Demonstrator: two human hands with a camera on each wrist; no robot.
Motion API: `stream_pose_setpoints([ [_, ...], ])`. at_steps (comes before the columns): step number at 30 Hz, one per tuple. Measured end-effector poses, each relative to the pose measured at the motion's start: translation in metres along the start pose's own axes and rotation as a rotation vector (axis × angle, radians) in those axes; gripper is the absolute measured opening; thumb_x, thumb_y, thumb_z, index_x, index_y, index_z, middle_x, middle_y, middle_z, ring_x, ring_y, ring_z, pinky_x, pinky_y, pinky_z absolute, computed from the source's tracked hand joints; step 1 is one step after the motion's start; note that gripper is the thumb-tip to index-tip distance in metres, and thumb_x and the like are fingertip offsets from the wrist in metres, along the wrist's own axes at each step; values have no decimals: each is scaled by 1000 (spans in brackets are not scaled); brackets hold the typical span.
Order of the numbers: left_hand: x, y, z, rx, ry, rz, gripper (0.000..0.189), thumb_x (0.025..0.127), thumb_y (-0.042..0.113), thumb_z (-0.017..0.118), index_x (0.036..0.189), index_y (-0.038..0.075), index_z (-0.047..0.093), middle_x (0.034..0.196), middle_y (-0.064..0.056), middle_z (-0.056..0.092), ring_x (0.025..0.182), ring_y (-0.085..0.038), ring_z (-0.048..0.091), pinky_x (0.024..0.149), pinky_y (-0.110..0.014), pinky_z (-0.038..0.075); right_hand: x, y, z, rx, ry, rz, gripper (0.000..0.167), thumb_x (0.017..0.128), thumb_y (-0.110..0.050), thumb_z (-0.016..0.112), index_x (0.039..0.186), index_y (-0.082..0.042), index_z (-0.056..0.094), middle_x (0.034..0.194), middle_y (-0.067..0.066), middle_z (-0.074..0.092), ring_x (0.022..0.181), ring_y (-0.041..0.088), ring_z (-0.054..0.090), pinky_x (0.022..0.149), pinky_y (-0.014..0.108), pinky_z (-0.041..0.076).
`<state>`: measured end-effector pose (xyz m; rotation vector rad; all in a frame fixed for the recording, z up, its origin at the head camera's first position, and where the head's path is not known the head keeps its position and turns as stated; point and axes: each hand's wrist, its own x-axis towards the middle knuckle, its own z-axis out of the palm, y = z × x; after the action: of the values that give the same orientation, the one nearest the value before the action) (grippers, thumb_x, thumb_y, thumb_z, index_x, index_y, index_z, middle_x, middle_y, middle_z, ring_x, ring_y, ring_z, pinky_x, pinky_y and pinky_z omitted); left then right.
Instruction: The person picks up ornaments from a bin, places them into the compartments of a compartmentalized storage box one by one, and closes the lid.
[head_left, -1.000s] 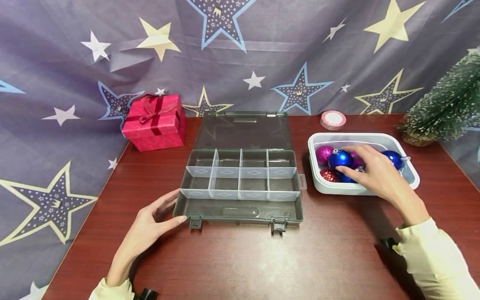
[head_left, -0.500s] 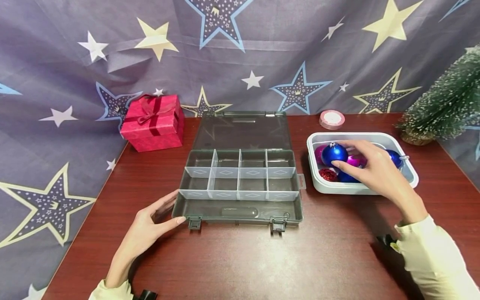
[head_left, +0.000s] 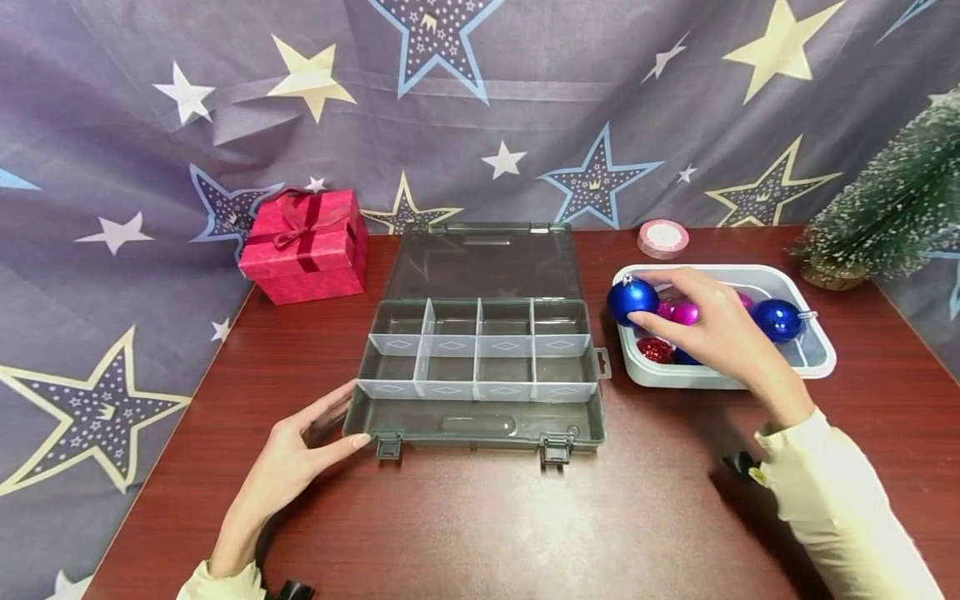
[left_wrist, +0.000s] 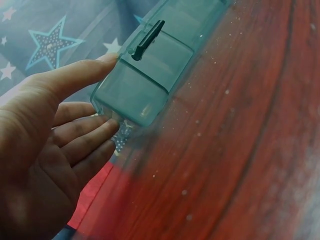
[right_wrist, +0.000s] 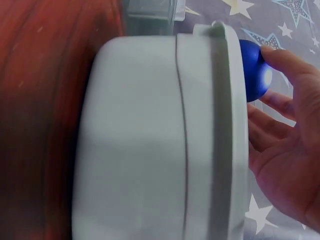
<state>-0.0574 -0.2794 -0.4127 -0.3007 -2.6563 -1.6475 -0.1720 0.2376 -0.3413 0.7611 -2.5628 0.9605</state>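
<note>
In the head view my right hand holds a shiny blue Christmas ball between thumb and fingers, over the left rim of the white tub. The right wrist view shows the same blue ball above the tub's rim. Several other balls lie inside: a pink one, a red glittery one and a blue one. My left hand touches the near left corner of a dark see-through compartment box. Its thumb and straight fingers rest against that corner. The lid lies folded back.
A red gift box with a bow stands at the back left. Behind the tub lies a roll of pink ribbon, and a small frosted tree stands at the right. A starry cloth hangs behind the table.
My right hand has lifted the blue ball out from among the others and carried it left to the tub's rim. My left hand stays at the box corner.
</note>
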Motion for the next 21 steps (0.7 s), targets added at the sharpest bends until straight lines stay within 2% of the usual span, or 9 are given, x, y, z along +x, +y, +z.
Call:
stream_pose_setpoints([
  [2,0,0,0,1,-1,1,68,91,14,82,153,18,54,145,-5,61,129,-10,59,101,-17,47,5,-2,4,23,-14,-11,54,86,-10,86,135,-9,66,125,9,70,102,26,70,92,15,50],
  [4,0,0,0,2,-2,2,68,91,14,83,153,19,54,145,-5,61,129,-11,59,101,-17,47,10,-3,8,39,-27,-24,52,86,-10,86,134,-7,66,125,11,69,102,28,71,91,27,56],
  [8,0,1,0,3,-2,-1,68,91,14,83,152,20,54,144,-5,61,129,-11,60,101,-17,47,18,-5,16,64,-61,-33,49,88,-12,85,132,-3,66,125,14,69,105,33,70,92,51,56],
  [11,0,1,0,2,0,-4,68,91,14,83,152,19,54,144,-5,61,129,-12,60,101,-17,47,24,-6,22,70,-84,-23,49,90,-15,83,133,-3,65,125,15,69,104,33,70,91,55,56],
  [21,1,0,0,2,0,5,68,92,13,82,153,15,53,145,-6,61,129,-13,60,101,-17,47,37,-9,33,26,-108,-5,50,90,-20,83,133,-3,65,123,14,68,106,32,65,87,50,54],
])
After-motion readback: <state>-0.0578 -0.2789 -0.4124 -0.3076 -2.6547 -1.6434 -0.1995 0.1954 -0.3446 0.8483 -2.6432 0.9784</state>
